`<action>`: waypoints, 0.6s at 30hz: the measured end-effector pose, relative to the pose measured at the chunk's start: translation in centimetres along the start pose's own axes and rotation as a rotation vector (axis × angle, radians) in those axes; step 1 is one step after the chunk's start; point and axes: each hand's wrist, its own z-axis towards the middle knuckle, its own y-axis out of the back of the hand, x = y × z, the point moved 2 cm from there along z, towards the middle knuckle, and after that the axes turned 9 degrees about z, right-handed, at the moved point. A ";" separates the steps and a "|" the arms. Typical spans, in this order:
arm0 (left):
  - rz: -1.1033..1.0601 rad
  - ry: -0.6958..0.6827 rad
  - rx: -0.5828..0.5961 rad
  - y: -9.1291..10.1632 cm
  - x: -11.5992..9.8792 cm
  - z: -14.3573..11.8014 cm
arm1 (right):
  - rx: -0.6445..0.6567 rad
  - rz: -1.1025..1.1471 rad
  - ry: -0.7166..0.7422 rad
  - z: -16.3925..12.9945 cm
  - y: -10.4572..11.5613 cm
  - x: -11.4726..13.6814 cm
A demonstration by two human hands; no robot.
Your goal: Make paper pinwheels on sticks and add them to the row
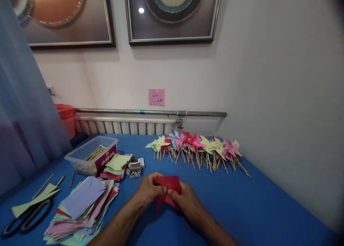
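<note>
Both hands (pixel 148 189) (pixel 189 200) grip red paper (pixel 171 184), open tabletop (pixel 252 206) running to right edge.

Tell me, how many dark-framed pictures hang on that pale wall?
2. The dark-framed picture with a rust-coloured disc is upper left, partly behind the blue fabric curtain; the dark-framed picture with a teal ring is upper centre. The curtain may hide more.

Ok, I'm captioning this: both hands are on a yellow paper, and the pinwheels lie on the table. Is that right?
Not quite: the head view shows the paper is red, not yellow. The left hand and right hand are on it, and the pinwheels lie on the table.
</note>
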 end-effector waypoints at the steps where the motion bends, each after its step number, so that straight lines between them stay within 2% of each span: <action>1: -0.005 0.001 -0.010 0.0 -0.1 0.0 | 0.003 0.004 -0.001 0.0 0.0 -0.1; 10: 0.199 -0.017 0.020 0.2 -0.2 -0.4 | 0.006 -0.115 -0.008 -0.5 -0.2 0.5; 13: 0.154 -0.012 -0.008 0.3 -0.1 -0.4 | -0.006 -0.068 -0.006 -0.3 -0.1 0.4; 18: -0.068 -0.006 -0.101 0.2 0.0 -0.1 | -0.036 0.179 0.010 0.1 0.5 -0.1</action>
